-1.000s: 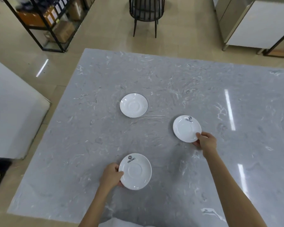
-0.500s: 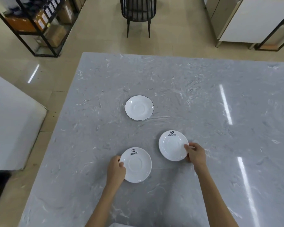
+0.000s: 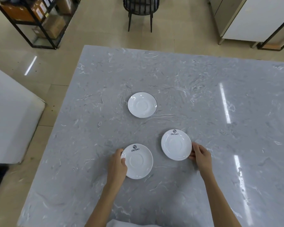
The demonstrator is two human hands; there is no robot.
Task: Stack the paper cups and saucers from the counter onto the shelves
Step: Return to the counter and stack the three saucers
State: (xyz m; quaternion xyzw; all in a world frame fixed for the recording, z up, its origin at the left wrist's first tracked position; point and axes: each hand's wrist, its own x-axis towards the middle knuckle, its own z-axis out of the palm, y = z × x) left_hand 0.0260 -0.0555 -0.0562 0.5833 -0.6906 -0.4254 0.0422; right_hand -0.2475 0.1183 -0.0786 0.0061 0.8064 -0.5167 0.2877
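Three white saucers lie on the grey marble counter (image 3: 179,82). My left hand (image 3: 117,163) grips the left rim of the near saucer (image 3: 138,162), which carries a black logo. My right hand (image 3: 199,155) grips the right rim of a second logo saucer (image 3: 175,145), just right of the first and apart from it. A third saucer (image 3: 142,105) with a thin dark rim lies alone farther back, untouched. No paper cups are in view.
A black metal shelf rack (image 3: 31,18) with cardboard boxes stands on the floor at the far left. A black chair (image 3: 140,9) stands beyond the counter's far edge. White cabinets (image 3: 252,18) are at the far right, a white surface (image 3: 8,115) at the left.
My right hand has brought its saucer leftward and nearer, close to the saucer in my left hand. The left saucer has shifted only slightly. The camera view has shifted a little.
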